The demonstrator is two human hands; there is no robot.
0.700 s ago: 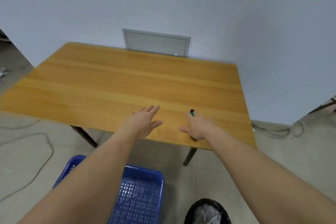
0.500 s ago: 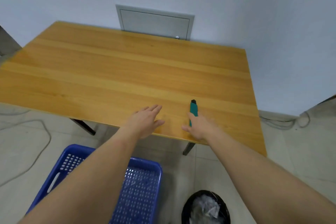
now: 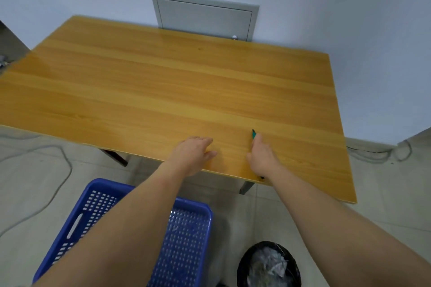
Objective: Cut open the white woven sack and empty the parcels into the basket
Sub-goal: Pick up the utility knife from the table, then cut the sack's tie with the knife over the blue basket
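Even, soft indoor light fills the room. A pale sheen lies across the left of the wooden bench (image 3: 163,91). Shadows are faint. Wide-angle distortion bends the edges; fine detail looks slightly soft.

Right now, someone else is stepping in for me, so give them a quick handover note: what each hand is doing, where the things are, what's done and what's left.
Left hand: open, palm down on the near edge of the table, holding nothing.
Right hand: lying over the green knife on the table; whether it grips the knife I cannot tell.
The blue basket sits on the floor under the near edge, with no parcels visible in it; a black bin stands to its right.
No white sack or parcels are in view.
Done: nothing visible. Left: get the sack, cut it open, empty the parcels into the basket.
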